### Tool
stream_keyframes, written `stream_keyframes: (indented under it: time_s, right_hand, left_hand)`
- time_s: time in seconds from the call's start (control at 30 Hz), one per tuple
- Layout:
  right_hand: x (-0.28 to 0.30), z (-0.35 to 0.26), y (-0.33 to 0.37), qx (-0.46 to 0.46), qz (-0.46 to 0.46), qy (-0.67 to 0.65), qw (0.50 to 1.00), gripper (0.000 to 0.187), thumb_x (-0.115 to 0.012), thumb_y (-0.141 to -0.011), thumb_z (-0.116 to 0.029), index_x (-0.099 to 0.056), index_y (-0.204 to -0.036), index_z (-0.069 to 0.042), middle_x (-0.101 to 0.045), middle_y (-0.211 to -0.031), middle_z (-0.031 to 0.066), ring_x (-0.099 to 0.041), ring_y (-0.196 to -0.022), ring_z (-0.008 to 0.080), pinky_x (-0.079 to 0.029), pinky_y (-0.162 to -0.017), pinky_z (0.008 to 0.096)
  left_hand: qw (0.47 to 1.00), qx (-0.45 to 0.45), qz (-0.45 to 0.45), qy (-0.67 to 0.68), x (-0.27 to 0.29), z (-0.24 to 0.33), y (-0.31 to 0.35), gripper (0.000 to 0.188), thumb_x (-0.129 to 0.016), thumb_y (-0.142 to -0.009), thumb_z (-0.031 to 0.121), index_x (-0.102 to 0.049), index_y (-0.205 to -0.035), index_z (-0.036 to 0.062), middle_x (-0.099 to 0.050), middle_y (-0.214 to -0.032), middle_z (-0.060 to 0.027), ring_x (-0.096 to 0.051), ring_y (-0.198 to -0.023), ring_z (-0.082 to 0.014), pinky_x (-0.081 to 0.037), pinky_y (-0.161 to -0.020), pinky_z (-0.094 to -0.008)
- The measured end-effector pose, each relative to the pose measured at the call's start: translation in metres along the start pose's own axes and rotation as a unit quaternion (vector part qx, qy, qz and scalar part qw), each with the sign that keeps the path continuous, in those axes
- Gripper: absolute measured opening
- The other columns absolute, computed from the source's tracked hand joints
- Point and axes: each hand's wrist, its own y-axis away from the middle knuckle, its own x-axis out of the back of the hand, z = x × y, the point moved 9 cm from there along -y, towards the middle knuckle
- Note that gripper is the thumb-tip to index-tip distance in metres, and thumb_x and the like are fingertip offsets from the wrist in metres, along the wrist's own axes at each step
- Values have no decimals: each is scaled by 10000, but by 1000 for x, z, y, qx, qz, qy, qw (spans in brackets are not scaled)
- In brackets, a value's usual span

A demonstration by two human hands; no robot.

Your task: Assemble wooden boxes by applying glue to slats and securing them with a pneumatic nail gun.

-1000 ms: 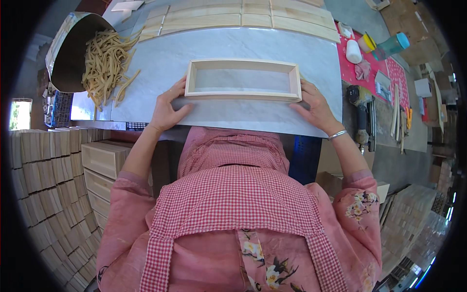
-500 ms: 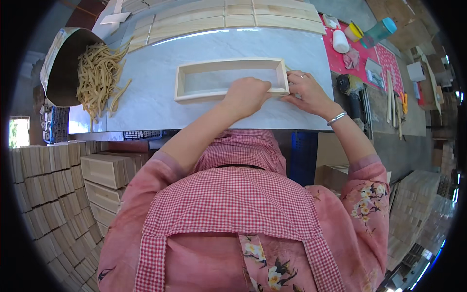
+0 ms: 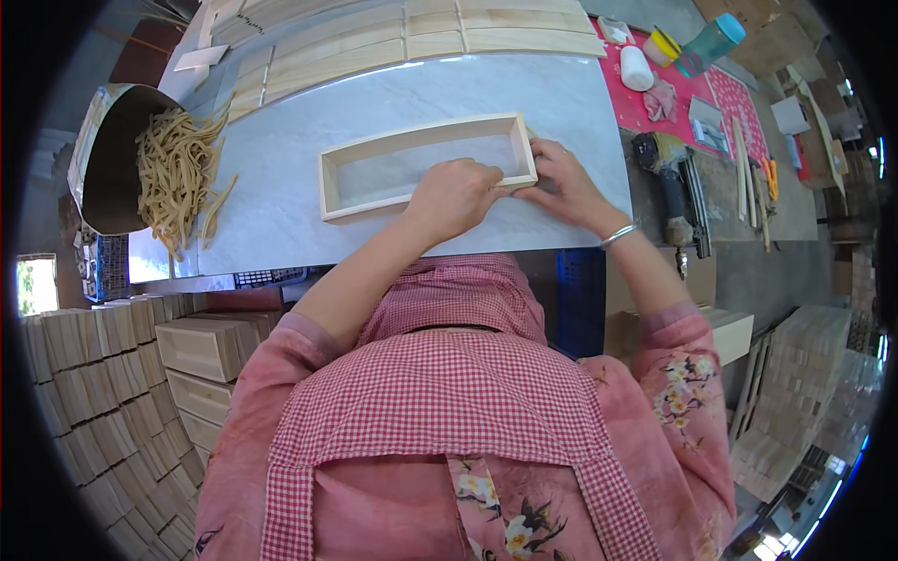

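Note:
A long, shallow frame of pale wood (image 3: 419,137) rests on the white marbled tabletop (image 3: 271,187); the tabletop shows through its middle. My left hand (image 3: 454,198) is closed on the frame's near side, close to its right corner, the fingers curled over the edge. My right hand (image 3: 564,185) pinches that same near right corner from outside, thumb below and fingers against the short end. Both hands nearly meet at this corner, and what lies under the fingertips is hidden.
Tan strips (image 3: 178,168) spill from a tipped container (image 3: 94,178) on the left. Pale wooden boards (image 3: 346,65) line the far edge. At right lie a nail gun (image 3: 672,178), a white bottle (image 3: 637,70), a teal bottle (image 3: 711,45) and orange-handled scissors (image 3: 770,178). Wooden boxes (image 3: 192,351) are stacked below left.
The whole view has shifted a little, with the table tilting slightly in it. The frame appears slightly turned, its right end angled farther away. Both hands keep their hold at the same corner.

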Motion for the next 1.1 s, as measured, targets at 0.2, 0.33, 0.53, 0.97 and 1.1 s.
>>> stream_keyframes:
  time_s: [0.2,0.33,0.53,0.97,1.1]
  right_hand:
    - [-4,-7,20,-82,138,-48,986,220,-701,-818,-71,-647,-1016,5,-598,-1284,119,-539,-1274,322,-466,-990,384]
    - [-8,-8,34,-98,159,-44,981,272,-631,-857,-33,-619,-1122,29,-580,-1336,142,-558,-1272,312,-460,-1023,372]
    - [-9,10,46,-217,340,-375,835,288,-539,-940,-43,-597,-1213,28,-591,-1296,152,-626,-1139,256,-497,-965,320]
    - [18,-4,48,-327,319,-197,867,218,-561,-1012,-148,-670,-1101,18,-669,-935,86,-634,-740,159,-532,-695,276]
    - [8,-9,43,-355,273,-227,865,226,-558,-1024,-162,-667,-1132,4,-661,-910,73,-612,-711,127,-509,-685,240]
  left_hand:
    - [1000,2,14,-4,2,1,1,225,-623,-922,246,-666,-1044,62,-718,-872,-151,-662,-769,-377,-515,-695,-457]
    - [999,16,29,-4,7,2,2,306,-620,-929,204,-650,-1218,109,-717,-927,-113,-663,-804,-340,-510,-704,-420]
    - [998,-44,-2,-52,11,23,-1,464,-565,-946,160,-545,-1403,238,-695,-1025,-55,-677,-834,-292,-527,-706,-389]
    - [967,-135,113,-187,16,34,29,523,-565,-926,176,-517,-1442,253,-674,-1203,-41,-627,-1091,-274,-470,-934,-423]
    - [946,59,312,-60,97,-18,93,569,-685,-832,118,-544,-1382,122,-617,-1282,-93,-578,-1110,-291,-443,-970,-415]
